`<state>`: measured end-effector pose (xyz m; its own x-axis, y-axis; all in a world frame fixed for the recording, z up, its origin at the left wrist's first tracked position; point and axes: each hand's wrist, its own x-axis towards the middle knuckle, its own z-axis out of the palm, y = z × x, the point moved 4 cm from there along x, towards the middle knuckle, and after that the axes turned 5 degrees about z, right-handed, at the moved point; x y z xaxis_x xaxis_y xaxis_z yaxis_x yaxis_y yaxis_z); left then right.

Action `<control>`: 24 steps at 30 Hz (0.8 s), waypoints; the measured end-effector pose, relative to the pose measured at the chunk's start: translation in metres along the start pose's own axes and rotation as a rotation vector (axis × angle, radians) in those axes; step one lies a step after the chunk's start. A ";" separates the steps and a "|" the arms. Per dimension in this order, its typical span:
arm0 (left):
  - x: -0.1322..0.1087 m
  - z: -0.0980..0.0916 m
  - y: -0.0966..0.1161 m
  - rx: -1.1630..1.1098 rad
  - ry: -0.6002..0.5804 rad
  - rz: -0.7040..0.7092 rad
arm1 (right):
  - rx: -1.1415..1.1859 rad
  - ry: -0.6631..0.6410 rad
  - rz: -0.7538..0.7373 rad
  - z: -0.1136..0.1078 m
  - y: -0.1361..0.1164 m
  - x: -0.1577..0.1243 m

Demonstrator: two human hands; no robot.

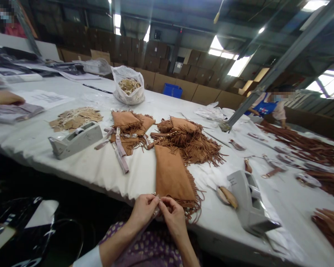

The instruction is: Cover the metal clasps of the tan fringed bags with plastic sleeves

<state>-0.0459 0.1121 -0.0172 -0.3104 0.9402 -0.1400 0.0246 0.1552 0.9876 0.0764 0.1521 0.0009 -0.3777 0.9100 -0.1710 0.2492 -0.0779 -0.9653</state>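
Note:
A tan suede fringed pouch [171, 174] lies lengthwise on the white table [105, 170], its near end at the table's front edge. My left hand [143, 210] and my right hand [173, 217] meet at that near end, fingers pinched together on the pouch's edge and on a small pale strip between them. More tan fringed pouches [189, 141] are heaped behind it, and another stack [129, 126] lies to their left.
A grey tape dispenser [76, 140] stands to the left, a second one [249, 202] to the right. Pale strips [119, 148], paper tags [75, 118] and a plastic bag [128, 89] lie further back. Another person's hand [1, 99] shows at far left; a person works at far right.

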 end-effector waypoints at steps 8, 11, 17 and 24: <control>0.004 -0.001 0.015 0.047 0.018 -0.044 | 0.208 0.060 0.101 -0.007 0.010 0.002; 0.005 -0.002 0.021 0.006 -0.003 -0.066 | 0.290 0.234 0.184 -0.011 0.024 -0.009; 0.007 -0.004 0.031 -0.108 -0.083 -0.106 | 0.256 -0.047 0.290 0.019 0.032 -0.025; -0.008 -0.031 0.032 -0.035 -0.143 -0.040 | 0.382 -0.122 0.325 0.025 0.016 -0.022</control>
<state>-0.0719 0.1006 0.0174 -0.1722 0.9674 -0.1859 -0.0191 0.1854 0.9825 0.0659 0.1210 -0.0155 -0.4422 0.7614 -0.4740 0.0365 -0.5127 -0.8578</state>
